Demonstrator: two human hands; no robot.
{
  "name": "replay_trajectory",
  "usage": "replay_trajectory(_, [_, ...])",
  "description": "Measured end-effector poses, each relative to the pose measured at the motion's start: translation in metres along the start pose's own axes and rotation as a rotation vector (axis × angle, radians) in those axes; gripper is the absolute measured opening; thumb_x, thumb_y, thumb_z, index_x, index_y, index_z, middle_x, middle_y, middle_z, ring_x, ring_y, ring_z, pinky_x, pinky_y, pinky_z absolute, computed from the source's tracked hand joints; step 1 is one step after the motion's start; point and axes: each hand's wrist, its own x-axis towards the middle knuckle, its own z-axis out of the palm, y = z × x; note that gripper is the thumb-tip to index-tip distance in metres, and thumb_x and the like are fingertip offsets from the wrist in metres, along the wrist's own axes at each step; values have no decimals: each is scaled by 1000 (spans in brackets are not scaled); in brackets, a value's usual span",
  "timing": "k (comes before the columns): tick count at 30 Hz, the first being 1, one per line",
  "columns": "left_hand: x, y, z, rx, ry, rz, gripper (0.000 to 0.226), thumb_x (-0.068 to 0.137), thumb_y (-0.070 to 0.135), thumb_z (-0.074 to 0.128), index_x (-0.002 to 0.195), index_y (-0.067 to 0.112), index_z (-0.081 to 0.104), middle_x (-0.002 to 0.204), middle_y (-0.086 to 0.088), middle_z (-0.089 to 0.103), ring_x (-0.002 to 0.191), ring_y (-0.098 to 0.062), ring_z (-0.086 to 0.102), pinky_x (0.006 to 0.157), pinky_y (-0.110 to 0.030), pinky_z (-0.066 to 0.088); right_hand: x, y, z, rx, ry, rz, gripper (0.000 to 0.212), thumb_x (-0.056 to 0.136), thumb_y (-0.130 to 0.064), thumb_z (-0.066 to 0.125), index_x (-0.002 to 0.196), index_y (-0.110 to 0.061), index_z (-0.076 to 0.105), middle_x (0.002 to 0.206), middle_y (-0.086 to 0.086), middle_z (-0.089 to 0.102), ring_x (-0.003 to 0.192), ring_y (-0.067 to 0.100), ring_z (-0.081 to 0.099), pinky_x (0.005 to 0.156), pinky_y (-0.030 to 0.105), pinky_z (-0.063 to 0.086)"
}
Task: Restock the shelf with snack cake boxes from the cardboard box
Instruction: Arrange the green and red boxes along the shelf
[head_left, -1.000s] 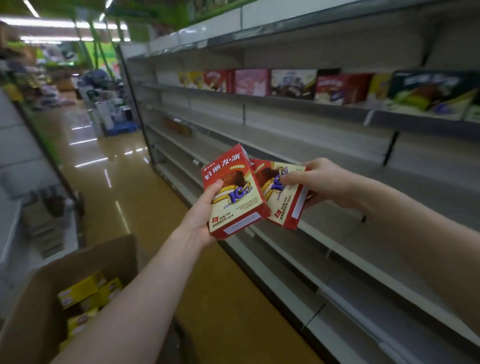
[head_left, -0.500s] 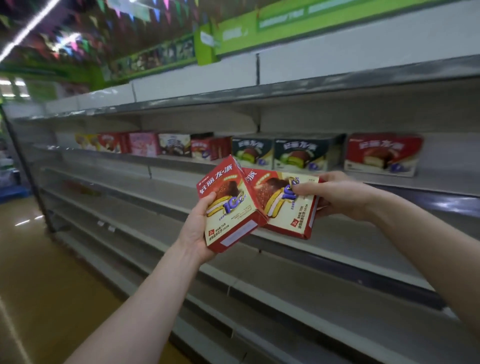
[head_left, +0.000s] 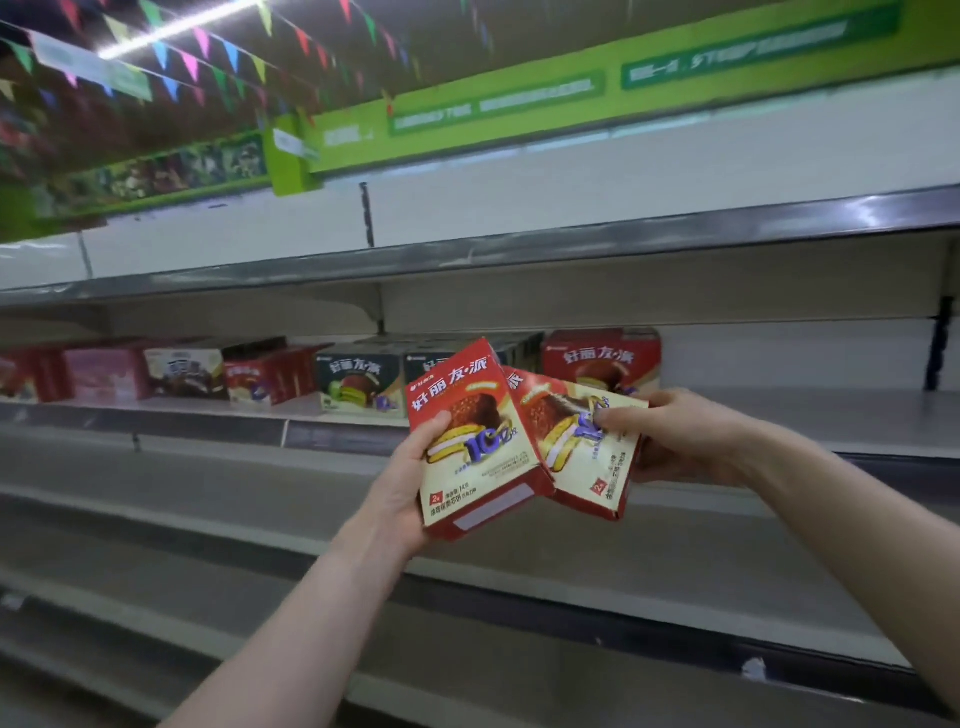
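Both boxes lifted nearer the stocked shelf (head_left: 779, 421) | left hand (head_left: 400, 486) grips left box (head_left: 475, 441), right hand (head_left: 680, 441) pinches right box (head_left: 582, 447) | neither shelved yet

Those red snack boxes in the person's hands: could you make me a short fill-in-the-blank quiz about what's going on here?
1. Each hand holds one ___ snack cake box: left hand, right hand.
2. The left-hand box overlaps the right-hand box, lying in ___ of it.
3. On the shelf behind, the red shelf box has ___ space to its right.

Missing words: red; front; empty
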Motion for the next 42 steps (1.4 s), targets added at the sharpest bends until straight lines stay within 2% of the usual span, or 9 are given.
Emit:
replay_trajectory(10, [69,24,27,59,-72,-67,25,93,28,60,98,3,59,72,-15,72,53,-26,69,47,-33,57,34,-9,-47,-57,338,-79,18,90,-28,66,101,-15,61,81,8,74,76,18,70,64,33,57])
replay_trajectory(13, [85,31,32,202,-91,-68,27,96,21,58,117,5,53,79,-16,72,51,-24,68,41,-32,55,45,-9,-50,-50,442,-123,16,91,-25,65,103,-16,58,83,7,72,76,17,68,68,35,56])
replay_trajectory(16, [97,36,40,296,-115,-23,59,98,8,51,146,31,27,97,-19,66,50,-23,67,39,-34,55,56,-4,-50,-33,541,-170,22,91,-19,64,111,-15,53,82,6,68,74,19,67,69,37,55])
replay_trajectory(19, [101,36,48,430,-210,-58,45,100,3,42,141,23,43,95,-17,65,48,-20,66,38,-26,52,62,0,-56,-44,622,-210,23,90,-19,66,110,-16,55,82,4,68,76,20,67,79,45,56])
replay_trajectory(25, [116,30,66,550,-342,-120,36,89,38,61,116,15,65,92,-15,74,74,-27,71,65,-35,59,67,-10,-51,-292,559,-528,30,85,-9,71,107,-22,57,86,-6,64,72,-3,60,59,11,47])
replay_trajectory(27, [127,28,75,511,-376,-131,60,80,62,57,115,14,65,98,-16,73,85,-30,71,81,-41,56,72,-5,-46,-489,497,-692,34,80,-3,73,104,-25,60,91,-3,63,80,1,59,67,10,43])
replay_trajectory(32, [145,14,86,355,-317,-163,76,72,76,54,102,8,68,92,-17,72,82,-31,69,80,-39,53,80,13,-47,-777,368,-839,36,79,-7,72,110,-23,63,111,-12,55,107,2,52,93,17,41])
replay_trajectory(38, [155,5,79,326,-314,-161,71,55,44,72,116,9,61,90,-15,70,86,-32,67,93,-43,49,67,9,-40,-707,128,-615,35,82,-45,60,111,-27,63,124,-18,51,119,-7,42,99,16,37])
replay_trajectory(42, [156,3,75,356,-323,-152,77,52,43,76,119,11,57,95,-16,71,96,-36,67,100,-50,46,80,3,-55,-439,368,-425,26,94,-30,59,117,-18,62,117,-4,58,101,9,60,78,21,51])
